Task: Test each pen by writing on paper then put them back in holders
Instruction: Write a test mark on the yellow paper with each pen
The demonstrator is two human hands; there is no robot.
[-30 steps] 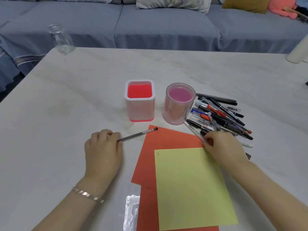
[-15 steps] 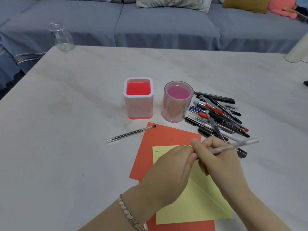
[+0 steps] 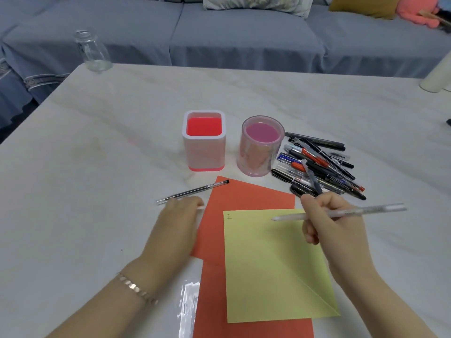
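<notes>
My right hand [image 3: 334, 230] grips a white pen [image 3: 366, 209] over the top right corner of the yellow paper [image 3: 268, 264], its tip pointing left. A small mark sits in that paper's top left corner. The yellow sheet lies on red paper [image 3: 244, 193]. My left hand [image 3: 174, 228] is curled at the red paper's left edge, and a small white piece, seemingly the pen's cap, pokes out of its fingers. A thin black pen [image 3: 195, 190] lies just beyond it. The square red holder [image 3: 203, 152] and round pink holder [image 3: 258, 157] stand empty. Several pens [image 3: 322, 164] are piled to their right.
A glass jar [image 3: 91, 51] stands at the table's far left corner and a white cylinder [image 3: 436, 76] at the far right edge. A clear plastic sleeve [image 3: 188, 306] lies left of the red paper near me. A blue sofa [image 3: 244, 37] runs behind the table.
My left hand let go of the black pen, met my right hand at the white pen's tip, then pulled away left. My right hand lifted the white pen from the pile.
</notes>
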